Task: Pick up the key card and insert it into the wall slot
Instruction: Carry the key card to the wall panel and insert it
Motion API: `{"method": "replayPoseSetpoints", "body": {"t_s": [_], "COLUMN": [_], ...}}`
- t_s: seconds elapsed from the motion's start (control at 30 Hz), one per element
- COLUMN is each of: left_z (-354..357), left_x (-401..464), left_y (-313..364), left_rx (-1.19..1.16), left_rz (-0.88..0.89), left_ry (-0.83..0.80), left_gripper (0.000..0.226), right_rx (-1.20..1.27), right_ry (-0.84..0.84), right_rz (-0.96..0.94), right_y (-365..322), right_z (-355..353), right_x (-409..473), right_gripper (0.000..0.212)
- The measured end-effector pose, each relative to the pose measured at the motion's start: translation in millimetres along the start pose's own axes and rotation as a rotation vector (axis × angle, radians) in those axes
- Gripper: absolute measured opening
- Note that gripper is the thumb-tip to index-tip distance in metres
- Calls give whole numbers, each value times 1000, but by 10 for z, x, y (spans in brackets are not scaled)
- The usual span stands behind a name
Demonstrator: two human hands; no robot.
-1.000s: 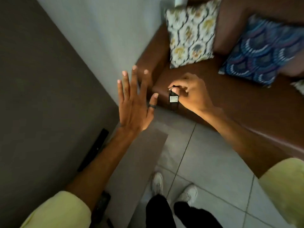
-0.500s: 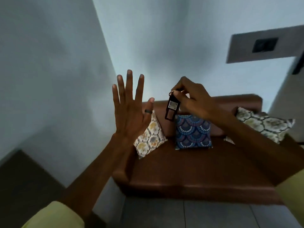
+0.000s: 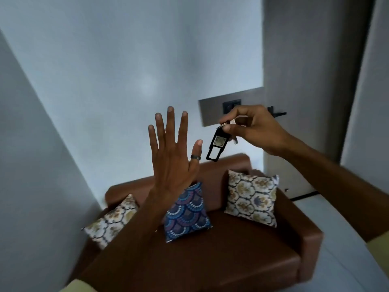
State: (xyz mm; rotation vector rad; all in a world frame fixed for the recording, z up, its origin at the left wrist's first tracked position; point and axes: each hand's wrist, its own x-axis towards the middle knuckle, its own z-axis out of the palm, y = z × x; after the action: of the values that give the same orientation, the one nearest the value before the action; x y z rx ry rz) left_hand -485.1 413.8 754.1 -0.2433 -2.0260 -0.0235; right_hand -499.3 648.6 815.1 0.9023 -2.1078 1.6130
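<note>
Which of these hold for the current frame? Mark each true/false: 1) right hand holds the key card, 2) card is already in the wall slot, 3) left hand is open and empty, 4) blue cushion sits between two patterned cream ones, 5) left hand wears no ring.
1) True: the right hand pinches the key card.
2) False: it hangs in the air, short of the wall slot.
3) True: the left hand is spread, empty.
4) True: the blue cushion is the middle one.
5) False: a dark ring is on its thumb.

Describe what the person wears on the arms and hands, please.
Both forearms are bare. Short pale yellow-green sleeves show at the lower corners of the picture: the left sleeve and the right sleeve. The left hand wears a dark band ring on the thumb. No ring shows on the right hand.
</note>
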Motion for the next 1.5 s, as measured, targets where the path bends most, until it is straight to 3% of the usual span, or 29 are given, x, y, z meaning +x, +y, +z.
{"method": "replayPoseSetpoints", "body": {"t_s": [0.3, 0.57, 0.83, 1.07, 1.5], "left_z": [987, 2158, 3412, 4398, 6007], "left_x": [568, 1131, 1885, 2418, 3064], "left_y": [1569, 2404, 3089, 3571, 3909], "left_rx": [-110, -127, -180, -149, 71], "left_rz": [45, 20, -82, -88, -218], "left_ry": [10, 67, 94, 72, 62], "left_gripper": [71, 71, 73, 73, 73], "right_rx": [-24, -216, -454, -513, -573], "right_ry": [129, 67, -40, -52, -240], "right_rz": [-46, -84, -107, -148, -435], "right_y": [648, 1578, 2258, 3107, 4886], "right_z": [-1855, -3133, -4237, -4978, -6038], "right_x": [-89, 373, 1305, 1888, 3192], "right_gripper": [21, 22, 17, 16, 9]}}
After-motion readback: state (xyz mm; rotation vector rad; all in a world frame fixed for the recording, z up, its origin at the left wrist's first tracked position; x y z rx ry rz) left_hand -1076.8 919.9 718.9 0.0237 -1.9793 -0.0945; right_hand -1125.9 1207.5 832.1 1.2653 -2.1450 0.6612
